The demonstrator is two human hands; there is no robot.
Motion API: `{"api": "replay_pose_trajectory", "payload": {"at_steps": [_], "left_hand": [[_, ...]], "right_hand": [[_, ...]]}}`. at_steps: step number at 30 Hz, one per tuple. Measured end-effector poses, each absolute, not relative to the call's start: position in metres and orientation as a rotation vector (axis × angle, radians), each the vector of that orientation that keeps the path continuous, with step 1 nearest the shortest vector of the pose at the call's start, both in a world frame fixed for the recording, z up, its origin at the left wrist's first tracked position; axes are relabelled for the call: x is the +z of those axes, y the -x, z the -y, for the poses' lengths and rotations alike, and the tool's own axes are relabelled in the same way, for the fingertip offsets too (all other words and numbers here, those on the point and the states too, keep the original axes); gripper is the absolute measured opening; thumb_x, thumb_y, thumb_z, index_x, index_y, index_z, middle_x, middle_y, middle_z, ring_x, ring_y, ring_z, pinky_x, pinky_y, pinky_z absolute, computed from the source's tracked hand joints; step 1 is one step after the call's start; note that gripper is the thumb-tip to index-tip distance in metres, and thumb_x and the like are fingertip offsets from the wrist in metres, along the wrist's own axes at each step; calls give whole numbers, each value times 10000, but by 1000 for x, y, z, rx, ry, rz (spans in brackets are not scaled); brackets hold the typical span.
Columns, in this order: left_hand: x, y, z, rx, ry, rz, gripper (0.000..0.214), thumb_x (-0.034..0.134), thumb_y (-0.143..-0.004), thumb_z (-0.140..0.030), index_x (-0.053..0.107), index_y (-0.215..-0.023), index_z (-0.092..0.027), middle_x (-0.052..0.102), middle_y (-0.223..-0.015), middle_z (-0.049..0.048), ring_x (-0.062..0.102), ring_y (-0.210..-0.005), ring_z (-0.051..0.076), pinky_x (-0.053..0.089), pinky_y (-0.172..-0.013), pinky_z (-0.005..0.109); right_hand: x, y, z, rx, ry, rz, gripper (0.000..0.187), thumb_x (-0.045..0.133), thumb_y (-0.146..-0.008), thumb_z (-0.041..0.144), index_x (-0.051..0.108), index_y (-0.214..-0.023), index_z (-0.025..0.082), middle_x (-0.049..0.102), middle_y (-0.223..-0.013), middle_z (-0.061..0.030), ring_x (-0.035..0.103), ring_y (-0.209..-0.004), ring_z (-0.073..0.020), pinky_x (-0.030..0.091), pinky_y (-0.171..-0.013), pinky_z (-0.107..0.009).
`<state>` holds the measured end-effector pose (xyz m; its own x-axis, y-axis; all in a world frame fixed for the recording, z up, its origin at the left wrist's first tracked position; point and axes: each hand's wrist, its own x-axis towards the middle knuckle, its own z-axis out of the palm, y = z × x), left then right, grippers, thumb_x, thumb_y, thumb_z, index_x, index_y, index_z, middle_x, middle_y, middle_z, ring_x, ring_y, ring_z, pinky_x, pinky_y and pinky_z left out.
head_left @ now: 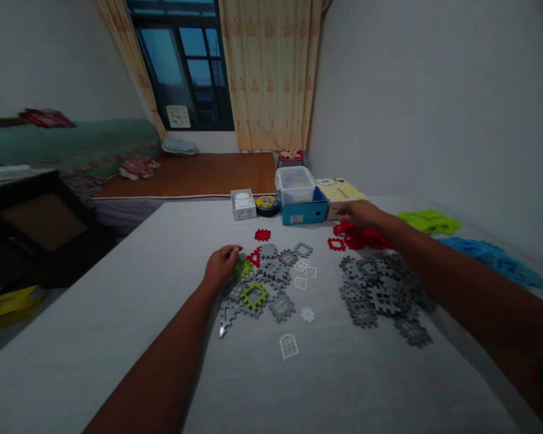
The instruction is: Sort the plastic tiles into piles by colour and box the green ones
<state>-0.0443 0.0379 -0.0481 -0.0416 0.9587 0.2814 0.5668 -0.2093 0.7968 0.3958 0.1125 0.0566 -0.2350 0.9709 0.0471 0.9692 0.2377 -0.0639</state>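
Beside the left edge of a mixed heap of grey interlocking tiles [276, 271] is my left hand [221, 265], its fingers curled closed. A green tile [243, 269] lies by its fingertips; whether the hand grips anything is hidden. Another green square frame tile [254, 295] and a red triangular tile [254, 257] rest in the same heap. My right hand [361, 213] reaches over the far side of a red tile pile [362, 236], fingers bent together and pointing down; what they hold, if anything, cannot be made out.
A large grey tile pile [380, 289] sits at right, with lime [429, 222] and blue piles [489, 259] beyond. White window pieces [289, 346] lie mid-table. A blue box [304, 212], clear tub [295, 184], yellow box [341, 191] and white box [243, 205] stand behind.
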Motion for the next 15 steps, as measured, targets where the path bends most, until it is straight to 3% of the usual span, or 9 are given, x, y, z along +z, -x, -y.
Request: {"api": "replay_pose_trajectory", "payload": {"at_steps": [5,10,15], "left_hand": [[-48,44,-36,1152,-1793,-1617,431,500,-785,-506,733,-931,-175,744,-803,77,668,-783,239,508,-744,341],[-50,44,-36,1164,-1781,-1579,432,488,-801,-490,726,-945,-160,729,-762,78,662,-728,220,501,-699,321],[-53,45,-40,1177,-1772,-1560,432,499,-796,-504,730,-931,-165,740,-809,82,667,-753,216,507,-742,326]], "right_hand": [[26,-259,-109,239,1364,2692,266,597,-853,256,708,-1093,238,707,-1102,-47,649,-966,-204,446,-872,-282],[0,-180,-121,215,1445,2575,293,569,-891,288,661,-1150,185,651,-1190,-117,559,-1146,-264,432,-942,-344],[-4,-168,-126,298,1487,2533,333,555,-915,374,591,-1177,172,597,-1188,-94,593,-1018,-224,507,-863,-409]]}}
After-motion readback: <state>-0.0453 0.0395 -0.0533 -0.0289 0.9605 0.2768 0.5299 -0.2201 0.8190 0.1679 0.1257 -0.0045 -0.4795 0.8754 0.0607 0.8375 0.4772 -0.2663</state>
